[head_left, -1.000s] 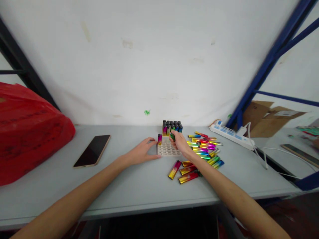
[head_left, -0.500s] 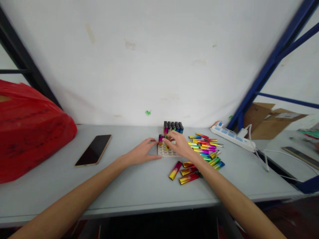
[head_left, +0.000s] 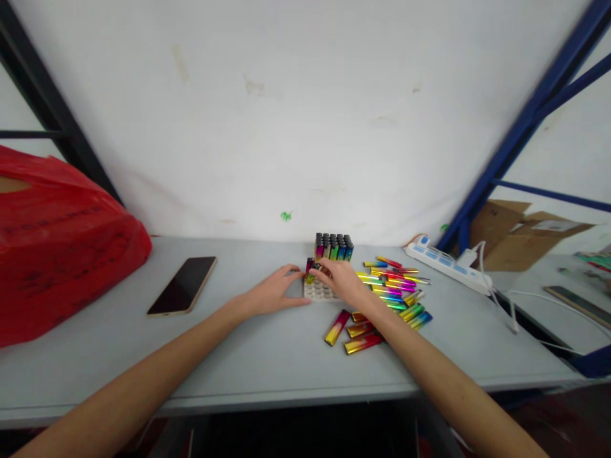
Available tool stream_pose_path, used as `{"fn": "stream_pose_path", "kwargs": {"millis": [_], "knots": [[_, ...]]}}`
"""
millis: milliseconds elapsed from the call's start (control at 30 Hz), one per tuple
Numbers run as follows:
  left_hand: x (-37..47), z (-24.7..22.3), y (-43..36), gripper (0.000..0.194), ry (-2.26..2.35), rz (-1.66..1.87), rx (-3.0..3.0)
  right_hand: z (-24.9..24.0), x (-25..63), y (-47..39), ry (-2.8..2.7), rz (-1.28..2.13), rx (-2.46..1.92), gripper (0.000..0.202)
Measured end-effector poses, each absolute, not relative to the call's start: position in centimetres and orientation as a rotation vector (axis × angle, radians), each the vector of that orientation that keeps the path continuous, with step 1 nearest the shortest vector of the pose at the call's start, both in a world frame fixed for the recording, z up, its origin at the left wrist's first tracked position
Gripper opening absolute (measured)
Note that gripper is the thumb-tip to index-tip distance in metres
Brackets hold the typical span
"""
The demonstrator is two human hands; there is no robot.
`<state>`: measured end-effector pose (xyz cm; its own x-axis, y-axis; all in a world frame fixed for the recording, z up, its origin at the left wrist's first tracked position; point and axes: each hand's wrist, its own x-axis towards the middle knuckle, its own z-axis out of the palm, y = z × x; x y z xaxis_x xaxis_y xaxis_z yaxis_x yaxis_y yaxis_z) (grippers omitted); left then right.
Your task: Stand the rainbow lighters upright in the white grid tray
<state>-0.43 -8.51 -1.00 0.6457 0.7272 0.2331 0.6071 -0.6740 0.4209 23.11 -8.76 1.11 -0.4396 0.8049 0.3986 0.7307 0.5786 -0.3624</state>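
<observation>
i see right hand (head_left: 341,278) pinching lighter (head_left: 316,267) at rear left of tray (head_left: 322,292), shifted leftward since earlier; left hand (head_left: 270,292) spread open beside tray.

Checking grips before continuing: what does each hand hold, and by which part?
The right hand pinches a slim metallic yellow-green lighter near its dark top. The left hand is at the white rectangular pitted tray; whether it grips cannot be told.

Head-worn camera; faces the wall (head_left: 305,127), tilted down over the table (head_left: 267,362).
</observation>
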Motion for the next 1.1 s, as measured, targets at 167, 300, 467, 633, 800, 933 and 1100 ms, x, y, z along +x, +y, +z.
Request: {"fn": "stream_pose_path", "kwargs": {"millis": [167,300,467,633,800,933,1100], "knots": [[-0.5,-1.1,-8.4,0.069,1.086,0.560,2.566,2.3,23.0,-9.7,-2.376,-0.081,-1.447,0.047],[-0.4,-1.2,-8.3,0.070,1.084,0.567,2.568,3.8,24.3,-9.7,-2.297,-0.160,-1.509,0.053],[-0.4,-1.0,-8.4,0.071,1.095,0.554,2.579,4.7,29.2,-7.9,-2.055,-0.258,-1.805,0.036],[-0.4,-0.8,-8.6,0.070,1.114,0.543,2.575,3.1,34.0,-5.8,-2.120,-0.141,-2.111,0.048],[-0.3,-0.8,-8.5,0.072,1.118,0.518,2.570,2.1,34.3,-5.4,-2.208,-0.028,-2.166,0.034],[-0.4,-0.8,-8.5,0.071,1.111,0.510,2.573,2.3,33.2,-5.5,-2.225,-0.066,-2.145,0.030],[-0.4,-0.9,-8.4,0.072,1.109,0.508,2.576,2.4,32.3,-5.3,-2.132,-0.168,-1.895,0.036]]}}
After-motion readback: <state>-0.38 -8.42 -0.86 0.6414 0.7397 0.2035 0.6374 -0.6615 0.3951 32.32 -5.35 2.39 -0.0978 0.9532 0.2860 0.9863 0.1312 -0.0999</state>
